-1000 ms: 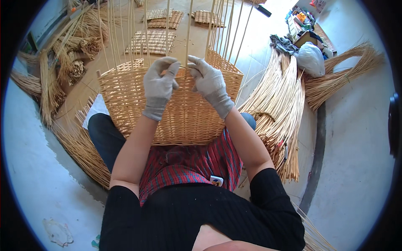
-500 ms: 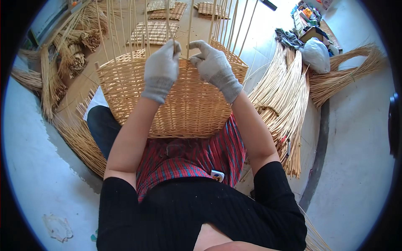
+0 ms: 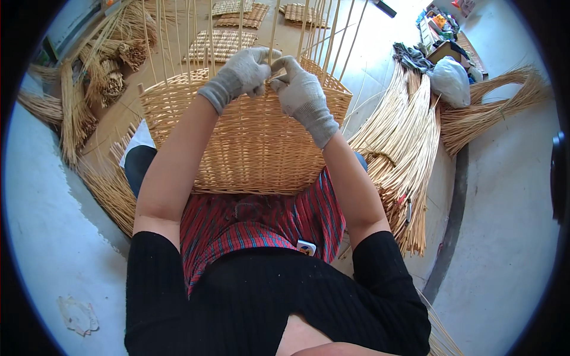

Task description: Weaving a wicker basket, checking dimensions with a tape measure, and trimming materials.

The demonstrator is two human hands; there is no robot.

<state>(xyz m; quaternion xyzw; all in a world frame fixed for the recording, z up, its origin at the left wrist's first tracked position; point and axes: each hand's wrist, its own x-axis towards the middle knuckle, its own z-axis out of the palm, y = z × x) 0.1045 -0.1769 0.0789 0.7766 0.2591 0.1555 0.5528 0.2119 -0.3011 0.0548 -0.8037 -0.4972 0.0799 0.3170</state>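
A woven wicker basket with tall upright rods stands at my lap, its near side facing me. My left hand, in a pale grey knit glove, is at the middle of the near rim, its thumb and fingers closed round an upright wicker rod. Close beside it, my right hand, gloved alike, has its fingers bent and pinched together at the rim, against the same rod. Whatever thin strand lies between the right fingertips is too small to make out.
Bundles of wicker rods lie on the floor at the right, others at the far left. Flat woven panels lie beyond the basket. A white plastic bag and a cluttered box stand at the far right.
My left hand has moved right along the rim, from one upright rod to the rod by my right hand. The right hand has stayed nearly in place, its fingers now lower and more bent.
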